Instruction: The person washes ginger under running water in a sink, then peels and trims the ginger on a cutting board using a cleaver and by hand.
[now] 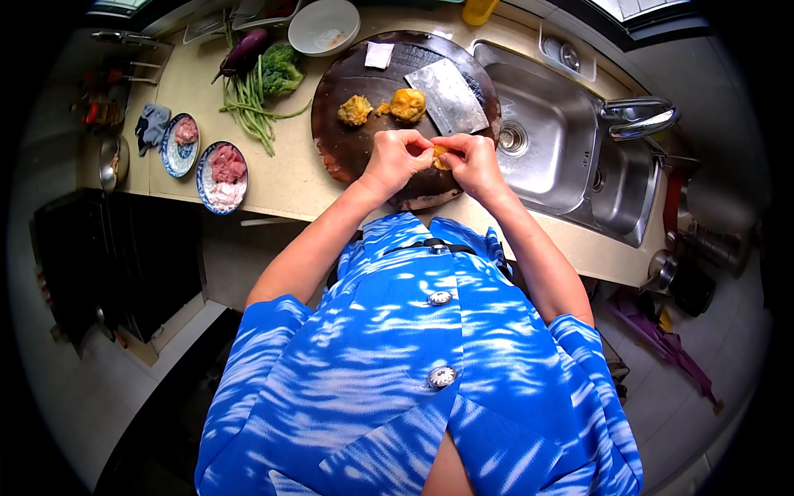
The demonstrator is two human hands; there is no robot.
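Over the near part of a round dark cutting board (347,74), my left hand (395,159) and my right hand (471,162) meet fingertip to fingertip. Both pinch a small orange-yellow piece (440,157) between them. Just beyond my hands lies an orange-yellow lump (408,105), with a greenish-yellow lump (355,110) to its left. A wide cleaver blade (447,96) rests flat on the board's right side. Near the board's far edge is a folded white cloth or paper (379,55).
Right of the board is a steel sink (546,124) with a faucet (641,116). To the left are an eggplant (242,51), broccoli (281,69), long green beans (248,112) and two plates of raw meat (222,175). A white bowl (324,26) stands behind.
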